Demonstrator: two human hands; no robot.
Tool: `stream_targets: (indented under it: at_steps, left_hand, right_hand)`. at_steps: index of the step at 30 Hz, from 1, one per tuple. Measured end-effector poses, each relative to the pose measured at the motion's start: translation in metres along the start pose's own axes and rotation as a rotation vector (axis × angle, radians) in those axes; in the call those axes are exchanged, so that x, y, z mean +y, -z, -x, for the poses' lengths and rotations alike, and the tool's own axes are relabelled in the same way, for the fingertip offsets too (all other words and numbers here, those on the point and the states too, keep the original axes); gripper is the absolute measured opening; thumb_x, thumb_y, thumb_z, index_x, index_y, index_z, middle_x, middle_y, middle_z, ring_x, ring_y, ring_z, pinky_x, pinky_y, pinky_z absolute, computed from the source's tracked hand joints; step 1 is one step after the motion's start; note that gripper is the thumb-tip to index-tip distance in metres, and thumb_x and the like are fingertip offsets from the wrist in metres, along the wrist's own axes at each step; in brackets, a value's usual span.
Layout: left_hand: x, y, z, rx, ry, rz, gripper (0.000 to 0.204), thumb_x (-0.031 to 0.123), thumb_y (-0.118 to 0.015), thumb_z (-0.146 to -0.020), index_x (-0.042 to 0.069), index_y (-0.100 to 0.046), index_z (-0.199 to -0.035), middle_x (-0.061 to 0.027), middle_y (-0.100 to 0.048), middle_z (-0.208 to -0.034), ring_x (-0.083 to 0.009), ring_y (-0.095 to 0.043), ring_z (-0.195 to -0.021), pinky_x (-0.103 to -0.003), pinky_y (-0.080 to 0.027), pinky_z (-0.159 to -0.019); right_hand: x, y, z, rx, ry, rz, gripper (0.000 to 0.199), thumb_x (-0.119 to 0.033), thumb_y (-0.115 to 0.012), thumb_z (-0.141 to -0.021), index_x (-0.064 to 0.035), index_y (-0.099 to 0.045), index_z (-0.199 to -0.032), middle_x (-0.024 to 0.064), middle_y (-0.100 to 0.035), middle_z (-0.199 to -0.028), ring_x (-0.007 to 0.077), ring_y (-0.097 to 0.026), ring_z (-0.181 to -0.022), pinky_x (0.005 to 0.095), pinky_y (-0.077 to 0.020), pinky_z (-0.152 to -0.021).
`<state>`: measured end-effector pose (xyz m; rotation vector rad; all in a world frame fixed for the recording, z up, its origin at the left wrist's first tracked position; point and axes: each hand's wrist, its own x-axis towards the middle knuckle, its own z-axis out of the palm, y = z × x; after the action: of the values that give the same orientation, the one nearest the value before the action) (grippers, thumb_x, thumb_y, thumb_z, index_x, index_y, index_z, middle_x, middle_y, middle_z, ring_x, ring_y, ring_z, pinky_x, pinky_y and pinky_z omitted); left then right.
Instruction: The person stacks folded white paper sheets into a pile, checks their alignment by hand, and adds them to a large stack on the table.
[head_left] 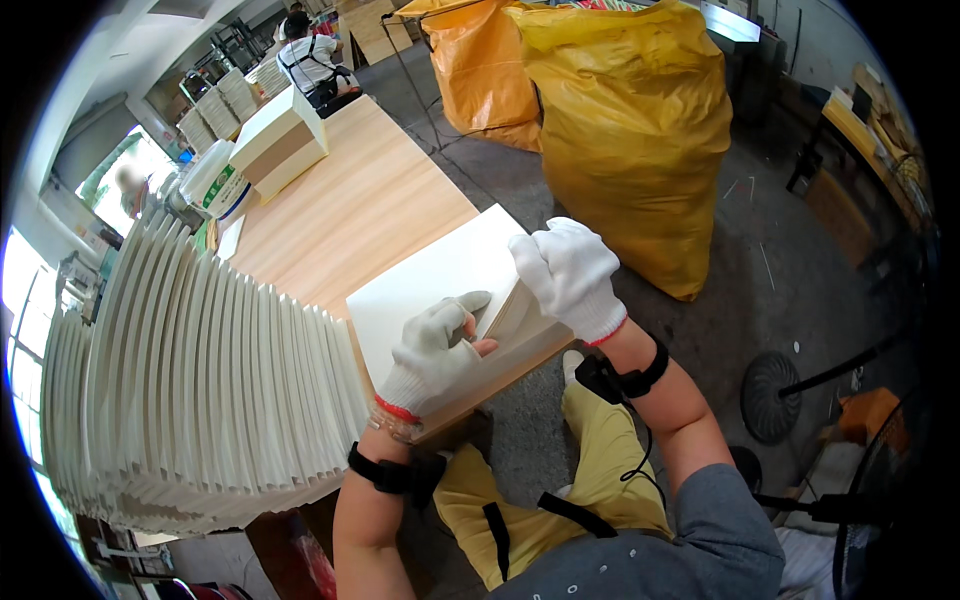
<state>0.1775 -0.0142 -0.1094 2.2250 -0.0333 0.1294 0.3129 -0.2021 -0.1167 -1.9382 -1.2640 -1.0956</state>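
While my left hand presses flat on the white board, my right hand pinches what looks like its folded edge; stacked boards fan out left on the worktop.

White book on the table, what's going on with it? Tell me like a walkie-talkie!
Left hand pressing on the white book. Right hand gripping its far right edge. Fanned row of white books close on the left, not touching.
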Motion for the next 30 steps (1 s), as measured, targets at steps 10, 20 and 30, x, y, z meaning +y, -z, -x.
stream_targets:
  at_steps: [10,20,30]
  left_hand:
    - [-0.013,-0.013,0.003,0.188,-0.184,0.158,0.048,0.002,-0.075,-0.083,0.0,-0.062,-0.129,-0.0141,-0.067,-0.124,-0.021,-0.065,-0.108,-0.031,-0.05,-0.096]
    - [-0.014,-0.008,0.001,0.135,-0.244,-0.07,0.048,0.001,-0.08,-0.079,0.008,-0.061,-0.122,-0.0117,-0.065,-0.121,-0.0251,-0.063,-0.112,-0.033,-0.049,-0.097]
    - [-0.014,-0.017,0.0,0.32,-0.348,-0.054,0.038,0.005,-0.076,-0.085,0.007,-0.065,-0.122,-0.0148,-0.066,-0.128,-0.0279,-0.068,-0.107,-0.033,-0.055,-0.09]
  right_hand:
    - [0.005,0.002,0.001,0.1,0.167,-0.054,0.024,-0.003,-0.067,-0.076,0.0006,-0.066,-0.1,0.0071,-0.045,-0.064,0.0254,-0.051,-0.055,0.0359,-0.0419,-0.049]
    - [0.006,-0.004,0.01,0.117,0.112,0.035,0.024,-0.01,-0.064,-0.083,-0.0016,-0.066,-0.105,0.0059,-0.05,-0.066,0.0251,-0.052,-0.054,0.0378,-0.043,-0.052]
    - [0.003,-0.002,0.007,0.06,0.082,-0.047,0.017,-0.011,-0.065,-0.085,-0.0043,-0.069,-0.099,0.0067,-0.051,-0.065,0.0265,-0.053,-0.056,0.0383,-0.0427,-0.052]
